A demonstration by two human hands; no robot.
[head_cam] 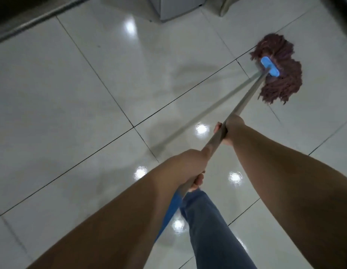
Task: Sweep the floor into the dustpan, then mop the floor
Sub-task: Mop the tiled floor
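A mop with a reddish-brown string head (279, 74) and a blue clamp (269, 69) lies spread on the glossy white tile floor (75, 98) at the upper right. Its grey metal handle (246, 98) slants down toward me. My right hand (230, 131) grips the handle partway up. My left hand (192, 164) grips it lower, near the blue end of the handle (168, 214). A wet sheen and streaks show on the tiles left of the mop head.
A white appliance or cabinet base (176, 8) stands at the top centre, with a beige object (221, 6) beside it. A dark wall edge with a metal strip (33, 22) runs along the upper left. My leg in blue jeans (209, 230) is below the hands.
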